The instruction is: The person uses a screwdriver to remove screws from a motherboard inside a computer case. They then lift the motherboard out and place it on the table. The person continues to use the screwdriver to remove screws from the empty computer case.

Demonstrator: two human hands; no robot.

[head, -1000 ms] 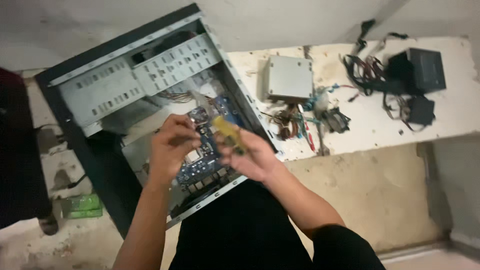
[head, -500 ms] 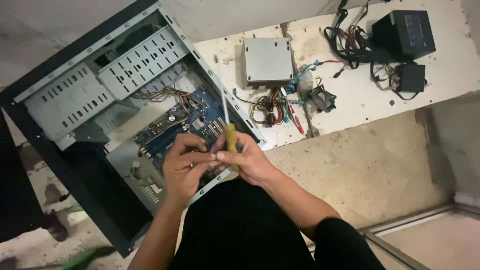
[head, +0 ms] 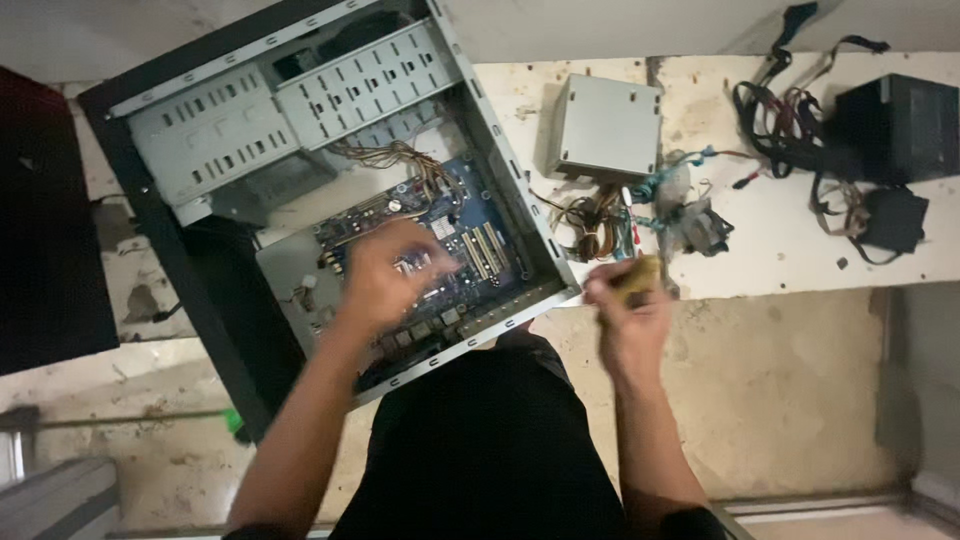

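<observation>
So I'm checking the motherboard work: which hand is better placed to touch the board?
Left. The left hand is over the motherboard; the right hand holds a yellowish tool outside the case.

One view only, taken from a head-worn camera. The scene is seen from above, looking almost straight down past the wearer's lap. An open computer case (head: 300, 180) lies upper left, a pale worktop (head: 800, 250) upper right. Both forearms enter from the bottom edge, at close range.
</observation>
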